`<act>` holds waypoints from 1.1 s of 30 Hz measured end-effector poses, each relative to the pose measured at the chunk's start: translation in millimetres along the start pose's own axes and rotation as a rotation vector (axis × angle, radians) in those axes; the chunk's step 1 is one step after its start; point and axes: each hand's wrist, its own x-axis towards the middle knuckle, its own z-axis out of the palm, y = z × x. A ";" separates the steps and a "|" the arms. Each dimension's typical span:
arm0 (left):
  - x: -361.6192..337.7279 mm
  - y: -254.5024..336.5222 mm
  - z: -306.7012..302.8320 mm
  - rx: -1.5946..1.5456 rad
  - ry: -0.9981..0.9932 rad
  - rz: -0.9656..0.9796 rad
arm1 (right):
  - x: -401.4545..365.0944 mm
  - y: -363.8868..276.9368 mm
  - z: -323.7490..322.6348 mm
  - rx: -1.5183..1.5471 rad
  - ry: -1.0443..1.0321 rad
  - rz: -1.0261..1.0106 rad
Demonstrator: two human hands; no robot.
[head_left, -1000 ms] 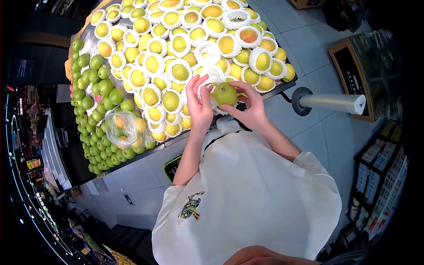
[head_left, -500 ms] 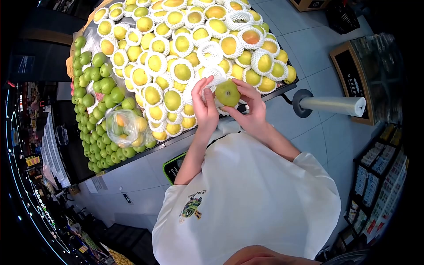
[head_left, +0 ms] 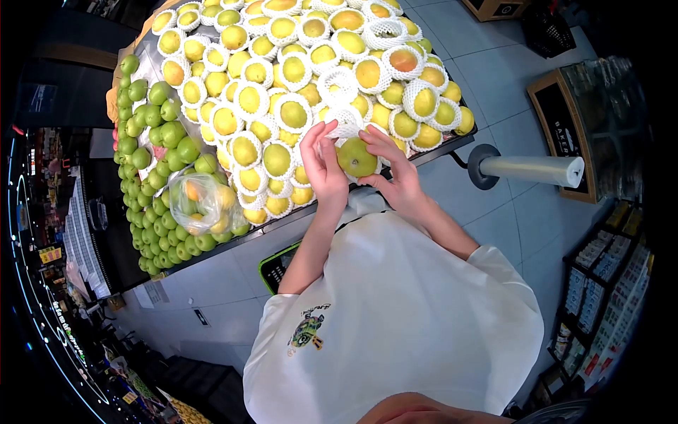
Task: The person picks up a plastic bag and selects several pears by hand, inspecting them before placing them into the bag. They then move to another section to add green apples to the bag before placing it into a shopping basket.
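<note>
A round yellow-green pear (head_left: 357, 157) is held between my two hands at the near edge of the fruit stand, its dimpled end facing up. My left hand (head_left: 326, 168) cups its left side, thumb against it. My right hand (head_left: 397, 180) curls round the right side, fingers over the top and thumb below. Just beyond my fingertips lie a bare white foam net (head_left: 344, 121) and rows of yellow fruit in foam nets (head_left: 293, 114). The underside of the held pear is hidden.
Green apples (head_left: 169, 134) fill the stand's left side, with a clear plastic bag of fruit (head_left: 200, 203) on them. A roll of plastic bags (head_left: 537, 168) sticks out at the right. A green-rimmed basket (head_left: 272, 268) is below the stand's edge.
The pear has shifted slightly left and down towards my left palm, and its dimpled end has turned. My right hand has moved left with it.
</note>
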 end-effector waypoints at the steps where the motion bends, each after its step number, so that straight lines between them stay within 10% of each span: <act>1: -0.1 3.0 -0.4 0.018 0.001 0.003 | 0.5 0.4 -0.6 0.001 -0.002 -0.001; 10: -2.4 -2.0 -5.7 0.158 -0.018 0.120 | 3.7 -11.5 -0.6 0.006 -0.066 0.177; 21: 11.6 35.2 -34.2 0.405 -0.358 0.058 | -7.7 14.2 -6.1 0.853 -0.107 0.215; 28: 16.4 52.3 -38.0 0.616 -0.292 0.063 | -5.3 8.1 -5.8 0.783 -0.153 0.230; 33: 14.6 44.5 -33.3 0.549 -0.234 0.042 | -2.3 2.1 -15.5 0.182 -0.325 0.200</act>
